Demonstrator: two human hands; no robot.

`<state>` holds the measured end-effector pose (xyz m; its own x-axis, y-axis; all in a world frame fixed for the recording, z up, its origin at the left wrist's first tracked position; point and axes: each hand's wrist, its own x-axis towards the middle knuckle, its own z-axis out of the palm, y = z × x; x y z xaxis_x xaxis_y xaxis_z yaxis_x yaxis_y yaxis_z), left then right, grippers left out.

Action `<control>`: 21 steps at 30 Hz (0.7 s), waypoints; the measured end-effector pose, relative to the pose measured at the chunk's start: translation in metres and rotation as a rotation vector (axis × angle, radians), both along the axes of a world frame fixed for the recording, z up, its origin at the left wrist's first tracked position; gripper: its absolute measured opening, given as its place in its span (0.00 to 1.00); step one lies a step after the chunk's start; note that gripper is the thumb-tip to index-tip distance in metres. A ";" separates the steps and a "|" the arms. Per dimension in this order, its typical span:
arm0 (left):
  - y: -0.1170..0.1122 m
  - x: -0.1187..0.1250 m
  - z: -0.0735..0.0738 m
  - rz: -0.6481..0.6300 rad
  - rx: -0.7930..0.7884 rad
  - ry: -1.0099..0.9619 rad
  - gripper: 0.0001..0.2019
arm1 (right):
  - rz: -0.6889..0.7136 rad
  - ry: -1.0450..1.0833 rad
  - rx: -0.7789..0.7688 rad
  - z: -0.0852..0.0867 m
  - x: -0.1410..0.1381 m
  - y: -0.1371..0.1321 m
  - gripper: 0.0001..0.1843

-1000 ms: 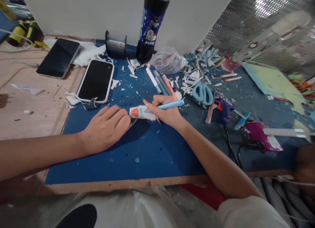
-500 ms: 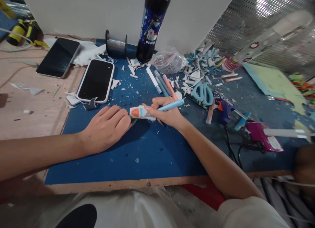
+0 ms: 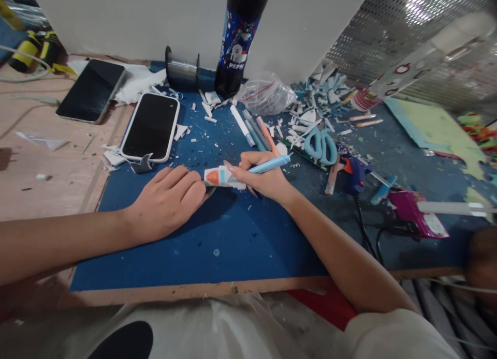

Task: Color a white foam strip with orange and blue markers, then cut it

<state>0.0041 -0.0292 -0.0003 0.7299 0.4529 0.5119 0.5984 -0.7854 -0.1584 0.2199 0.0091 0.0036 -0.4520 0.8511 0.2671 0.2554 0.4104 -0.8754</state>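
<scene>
My right hand (image 3: 264, 178) is closed around a light blue marker (image 3: 271, 164), held like a pen with its tip pointing left. Under that tip is a small white piece (image 3: 217, 176) coloured with an orange patch and a light blue band. My left hand (image 3: 169, 198) grips the left end of this piece, fingers curled, the thumb mostly hidden. Just beyond my right hand lie a white marker (image 3: 243, 125), a grey-blue marker and an orange marker (image 3: 267, 134), side by side on the blue mat (image 3: 186, 266).
Two phones (image 3: 150, 126) lie to the left. A Pepsi bottle (image 3: 238, 43), a spool (image 3: 182, 69) and a clear plastic bag (image 3: 267, 95) stand at the back. Rightward are blue-handled scissors (image 3: 320, 144), a glue gun (image 3: 355, 175), white scraps (image 3: 310, 98) and a magenta box (image 3: 417, 214).
The marker's tip end has shifted very slightly on the coloured piece. Both hands keep nearly the same place and grip.
</scene>
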 end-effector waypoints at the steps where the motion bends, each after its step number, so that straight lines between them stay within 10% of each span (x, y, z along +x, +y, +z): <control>1: 0.000 0.000 0.000 0.000 -0.003 0.001 0.11 | -0.001 0.003 0.002 0.000 0.000 0.000 0.23; 21: 0.002 -0.001 -0.001 0.004 0.001 0.017 0.11 | -0.131 -0.021 0.021 -0.004 -0.002 0.001 0.22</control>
